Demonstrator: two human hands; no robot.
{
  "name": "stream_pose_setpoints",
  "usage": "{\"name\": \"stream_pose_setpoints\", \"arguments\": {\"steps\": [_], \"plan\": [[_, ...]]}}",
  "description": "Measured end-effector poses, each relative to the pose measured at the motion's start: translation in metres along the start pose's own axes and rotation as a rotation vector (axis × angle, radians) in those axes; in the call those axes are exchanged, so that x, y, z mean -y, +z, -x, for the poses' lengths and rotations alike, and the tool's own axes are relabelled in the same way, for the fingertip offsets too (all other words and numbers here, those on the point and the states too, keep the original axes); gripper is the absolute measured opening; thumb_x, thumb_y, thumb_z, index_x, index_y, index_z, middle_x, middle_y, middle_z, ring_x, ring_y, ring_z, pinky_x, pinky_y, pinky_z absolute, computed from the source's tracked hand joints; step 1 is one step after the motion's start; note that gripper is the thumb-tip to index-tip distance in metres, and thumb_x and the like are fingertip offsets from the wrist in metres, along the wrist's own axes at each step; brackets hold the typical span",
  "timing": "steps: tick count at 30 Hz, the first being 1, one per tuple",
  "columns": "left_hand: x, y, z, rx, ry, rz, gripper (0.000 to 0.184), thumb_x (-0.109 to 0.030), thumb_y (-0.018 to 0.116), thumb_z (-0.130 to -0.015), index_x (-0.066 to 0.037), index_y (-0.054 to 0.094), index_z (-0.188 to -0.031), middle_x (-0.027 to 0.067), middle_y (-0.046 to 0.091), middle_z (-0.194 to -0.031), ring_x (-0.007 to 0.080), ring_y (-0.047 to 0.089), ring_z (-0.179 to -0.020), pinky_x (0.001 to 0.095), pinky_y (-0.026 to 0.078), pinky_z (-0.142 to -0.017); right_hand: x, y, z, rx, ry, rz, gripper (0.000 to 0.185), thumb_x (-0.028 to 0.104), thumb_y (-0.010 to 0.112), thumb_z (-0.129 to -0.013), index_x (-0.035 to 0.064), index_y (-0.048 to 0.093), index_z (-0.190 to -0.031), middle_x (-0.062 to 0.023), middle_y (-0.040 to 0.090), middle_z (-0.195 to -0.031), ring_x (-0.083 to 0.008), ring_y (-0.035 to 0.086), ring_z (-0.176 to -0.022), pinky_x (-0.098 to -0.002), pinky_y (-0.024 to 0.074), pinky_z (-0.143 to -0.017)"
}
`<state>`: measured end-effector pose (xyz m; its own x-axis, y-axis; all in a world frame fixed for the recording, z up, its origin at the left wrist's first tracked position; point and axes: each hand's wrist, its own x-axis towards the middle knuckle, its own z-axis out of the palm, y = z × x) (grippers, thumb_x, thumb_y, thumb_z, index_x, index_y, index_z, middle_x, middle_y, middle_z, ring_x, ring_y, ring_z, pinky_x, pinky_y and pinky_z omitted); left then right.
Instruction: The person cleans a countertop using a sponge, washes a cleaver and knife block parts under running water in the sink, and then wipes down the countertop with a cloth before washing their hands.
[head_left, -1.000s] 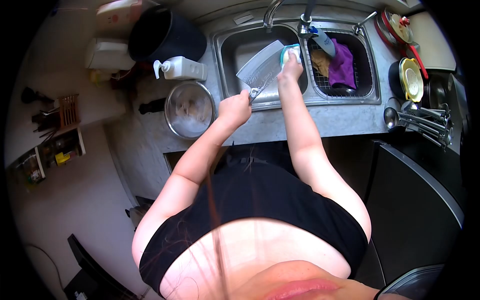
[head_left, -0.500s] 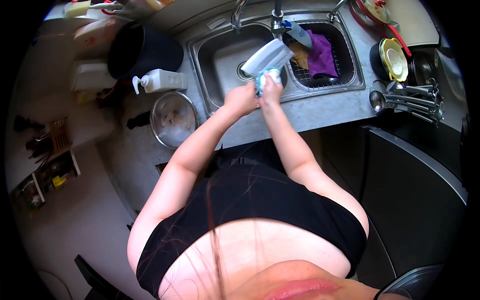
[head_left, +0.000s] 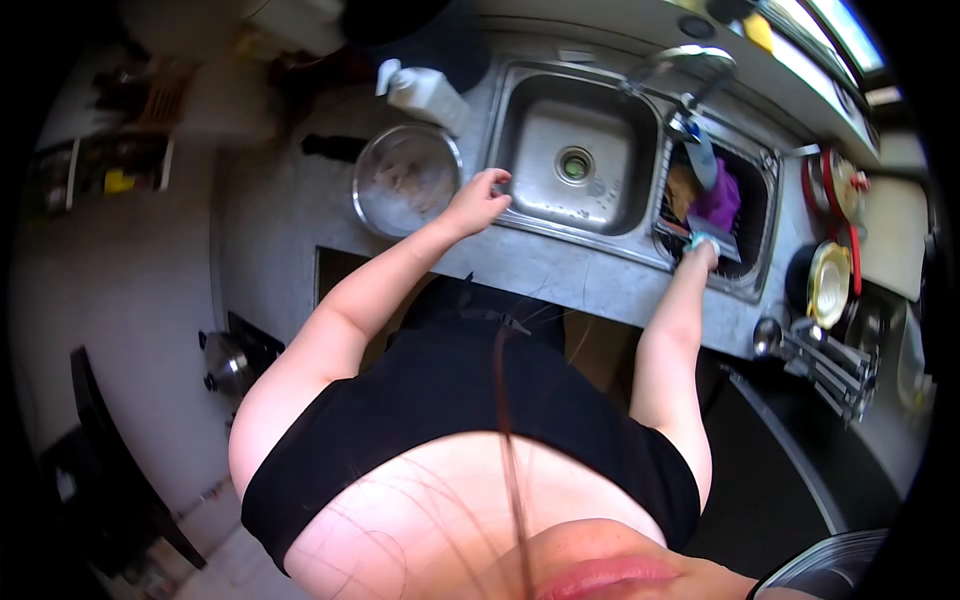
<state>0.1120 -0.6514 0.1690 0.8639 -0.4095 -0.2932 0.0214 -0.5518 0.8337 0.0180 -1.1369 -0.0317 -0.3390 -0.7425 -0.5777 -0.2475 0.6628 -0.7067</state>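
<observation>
My left hand [head_left: 482, 203] is at the left front edge of the steel sink basin [head_left: 540, 205], its fingers apart and holding nothing. Beside it on the left stands a glass-like bowl [head_left: 408, 180] with cloudy contents. My right hand [head_left: 703, 252] reaches into the right basin, closed round a white and teal sponge [head_left: 704, 241]. A flat greyish blade [head_left: 728, 243] lies against that hand, over the wire rack. Just behind are a purple cloth [head_left: 717, 200], a brown item [head_left: 682, 190] and a blue bottle [head_left: 701, 160]. The blade's handle is hard to make out.
A white pump bottle [head_left: 428, 98] stands behind the bowl. The faucet [head_left: 683, 118] rises behind the basins. To the right are a yellow colander [head_left: 829, 284], red-rimmed lids [head_left: 828, 186] and several steel utensils [head_left: 825, 358]. A dark handle [head_left: 333, 148] lies left of the bowl.
My right hand has moved from the left basin to the right one with the sponge and the blade. My left hand has let go of the blade and opened. The view has turned.
</observation>
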Motion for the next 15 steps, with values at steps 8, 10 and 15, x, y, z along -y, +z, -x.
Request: {"name": "stream_pose_setpoints", "arguments": {"steps": [8, 10, 15], "plan": [[0.145, -0.155, 0.04, -1.001, -0.325, 0.442, 0.045, -0.004, 0.062, -0.078, -0.001, 0.044, -0.119, 0.0122, 0.055, -0.104, 0.02, 0.055, -0.095, 0.0308, 0.046, -0.084, -0.001, -0.016, 0.036, -0.082, -0.259, -0.037, 0.049, 0.007, 0.068, -0.076, -0.0119, 0.047, -0.117, -0.0251, 0.059, -0.116, -0.035, 0.063, -0.101, -0.0423, 0.0518, -0.088], [0.164, -0.191, 0.041, -1.098, -0.458, 0.388, 0.054, -0.006, 0.065, -0.078, -0.001, 0.041, -0.126, 0.0148, 0.055, -0.109, 0.0233, 0.055, -0.101, 0.033, 0.046, -0.087, -0.002, -0.028, 0.055, 0.056, -0.381, -0.143, 0.052, 0.012, 0.072, -0.077, -0.011, 0.049, -0.117, -0.0243, 0.059, -0.115, -0.0336, 0.063, -0.101, -0.0411, 0.051, -0.089], [0.228, -0.247, -0.015, -0.943, -0.441, 0.457, 0.075, -0.019, 0.077, -0.077, -0.002, 0.037, -0.138, 0.0178, 0.051, -0.129, 0.0259, 0.051, -0.116, 0.0348, 0.043, -0.096, -0.022, -0.071, 0.149, 0.448, -0.534, -0.194, 0.042, 0.018, 0.072, -0.08, -0.0095, 0.058, -0.109, -0.0156, 0.064, -0.105, -0.0243, 0.063, -0.093, -0.0369, 0.0515, -0.081]]}}
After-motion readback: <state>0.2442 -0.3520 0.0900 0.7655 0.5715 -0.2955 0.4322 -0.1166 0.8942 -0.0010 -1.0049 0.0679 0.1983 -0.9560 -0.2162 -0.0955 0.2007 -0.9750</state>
